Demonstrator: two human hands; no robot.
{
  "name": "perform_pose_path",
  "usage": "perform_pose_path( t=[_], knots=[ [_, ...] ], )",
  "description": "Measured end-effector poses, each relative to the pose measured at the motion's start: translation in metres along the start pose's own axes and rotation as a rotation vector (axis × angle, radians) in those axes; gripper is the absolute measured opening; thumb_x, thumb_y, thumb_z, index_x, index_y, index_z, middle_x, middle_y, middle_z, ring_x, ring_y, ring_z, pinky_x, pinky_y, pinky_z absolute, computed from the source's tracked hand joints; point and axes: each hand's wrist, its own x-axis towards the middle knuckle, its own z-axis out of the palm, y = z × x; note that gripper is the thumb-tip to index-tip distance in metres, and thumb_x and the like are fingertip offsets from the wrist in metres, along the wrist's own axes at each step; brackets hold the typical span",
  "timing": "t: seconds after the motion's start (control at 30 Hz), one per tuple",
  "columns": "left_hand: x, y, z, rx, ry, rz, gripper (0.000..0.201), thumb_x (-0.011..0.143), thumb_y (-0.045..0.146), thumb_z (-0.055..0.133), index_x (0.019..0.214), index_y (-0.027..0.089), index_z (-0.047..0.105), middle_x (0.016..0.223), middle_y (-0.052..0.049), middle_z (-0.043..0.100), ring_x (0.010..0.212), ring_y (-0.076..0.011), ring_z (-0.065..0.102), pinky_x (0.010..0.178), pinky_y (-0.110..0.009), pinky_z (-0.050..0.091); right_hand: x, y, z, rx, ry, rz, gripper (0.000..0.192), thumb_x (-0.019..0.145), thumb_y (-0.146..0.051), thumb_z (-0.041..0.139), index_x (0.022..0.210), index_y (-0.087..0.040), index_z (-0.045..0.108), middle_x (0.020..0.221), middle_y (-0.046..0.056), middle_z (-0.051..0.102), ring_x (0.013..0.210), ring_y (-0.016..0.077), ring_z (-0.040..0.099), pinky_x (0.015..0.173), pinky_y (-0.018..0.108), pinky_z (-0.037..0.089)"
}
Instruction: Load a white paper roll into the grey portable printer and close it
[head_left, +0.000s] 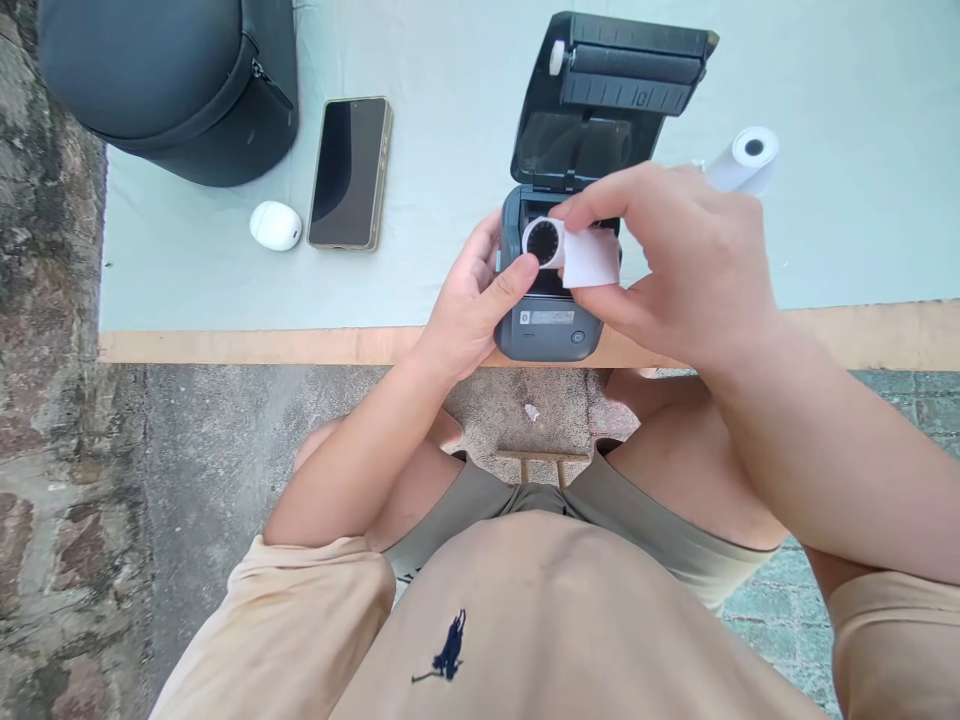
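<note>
White paper roll [574, 252], probably light and easily crushed, is hovering over the open grey printer [551, 300] at the table edge [262, 345], the right hand [675, 265] pinching its ends while the left hand [472, 300] is clasping the printer's side.

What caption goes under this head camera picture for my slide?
Both hands at a small printer with its lid open: right hand holds a paper roll over it, left hand steadies its side.
</note>
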Motion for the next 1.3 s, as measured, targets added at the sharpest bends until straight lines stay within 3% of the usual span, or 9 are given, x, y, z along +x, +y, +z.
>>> perform_pose_path(
  t=[0.1,0.3,0.53,0.7,0.83,0.93,1.07,1.17,1.3],
  knots=[
    [0.000,-0.001,0.000,0.020,0.002,0.009,0.069,0.082,0.070,0.083,0.131,0.027,0.062,0.155,-0.006,0.065,0.157,-0.0341,0.055,0.121,-0.041,0.058,0.000,-0.001,-0.004,-0.045,0.047,0.001,0.023,0.084,-0.024,0.064,0.104,-0.031,0.057,0.097,0.001,0.076,0.087,0.0256,0.073,0.085,0.045,0.059],
    [0.000,-0.002,0.000,-0.004,0.002,-0.005,0.061,0.088,0.063,0.077,0.135,0.027,0.060,0.153,-0.008,0.063,0.157,-0.0360,0.055,0.119,-0.046,0.059,0.002,-0.011,-0.013,-0.068,0.130,-0.013,0.020,0.089,-0.020,0.059,0.105,-0.032,0.060,0.111,-0.001,0.080,0.103,0.0270,0.076,0.091,0.048,0.058],
    [-0.001,-0.003,0.000,0.007,0.018,-0.032,0.060,0.086,0.059,0.078,0.132,0.026,0.060,0.150,-0.009,0.063,0.156,-0.0374,0.056,0.118,-0.046,0.060,0.008,-0.002,-0.005,-0.120,-0.030,0.072,0.018,0.088,-0.020,0.061,0.102,-0.032,0.062,0.101,0.001,0.078,0.097,0.0312,0.074,0.090,0.053,0.053],
    [-0.001,-0.004,0.000,0.006,0.000,0.012,0.055,0.090,0.060,0.074,0.131,0.026,0.061,0.142,-0.006,0.067,0.155,-0.0342,0.057,0.119,-0.046,0.058,0.002,0.000,-0.004,-0.034,0.039,0.028,0.013,0.097,-0.026,0.057,0.084,-0.027,0.059,0.110,0.001,0.077,0.105,0.0295,0.072,0.093,0.051,0.049],
    [0.000,-0.001,0.000,0.004,0.017,0.021,0.061,0.088,0.069,0.074,0.127,0.024,0.063,0.143,-0.009,0.070,0.158,-0.0345,0.053,0.121,-0.045,0.058,-0.010,0.000,0.003,0.030,0.165,-0.167,0.022,0.102,-0.031,0.055,0.082,-0.028,0.063,0.094,-0.001,0.075,0.093,0.0258,0.070,0.086,0.047,0.045],
    [0.001,0.001,-0.002,0.035,-0.001,-0.002,0.072,0.077,0.068,0.086,0.129,0.024,0.062,0.145,-0.011,0.069,0.158,-0.0374,0.053,0.122,-0.044,0.057,-0.017,0.005,0.008,0.040,0.098,-0.281,0.027,0.102,-0.045,0.056,0.083,-0.030,0.067,0.095,-0.002,0.077,0.101,0.0265,0.072,0.091,0.050,0.047],
    [0.001,0.000,-0.005,0.069,-0.005,-0.023,0.091,0.065,0.068,0.095,0.135,0.024,0.060,0.150,-0.013,0.064,0.155,-0.0430,0.055,0.120,-0.047,0.057,-0.019,0.011,0.008,0.019,0.133,-0.158,0.036,0.102,-0.051,0.047,0.085,-0.029,0.069,0.095,0.004,0.074,0.099,0.0282,0.069,0.094,0.054,0.050],
    [0.002,-0.001,-0.007,0.080,-0.023,-0.017,0.089,0.062,0.063,0.098,0.133,0.026,0.060,0.153,-0.012,0.063,0.152,-0.0420,0.058,0.118,-0.046,0.059,-0.020,0.014,0.006,-0.011,0.106,-0.081,0.026,0.100,-0.051,0.054,0.096,-0.030,0.069,0.108,0.006,0.074,0.103,0.0291,0.067,0.098,0.055,0.051],
    [0.003,-0.003,-0.009,0.096,-0.033,0.003,0.086,0.062,0.061,0.097,0.132,0.027,0.061,0.149,-0.011,0.066,0.149,-0.0390,0.061,0.117,-0.045,0.060,-0.024,0.015,0.005,-0.013,0.076,-0.112,0.022,0.095,-0.051,0.064,0.104,-0.031,0.066,0.113,0.007,0.072,0.109,0.0327,0.067,0.102,0.059,0.050]
  ],
)
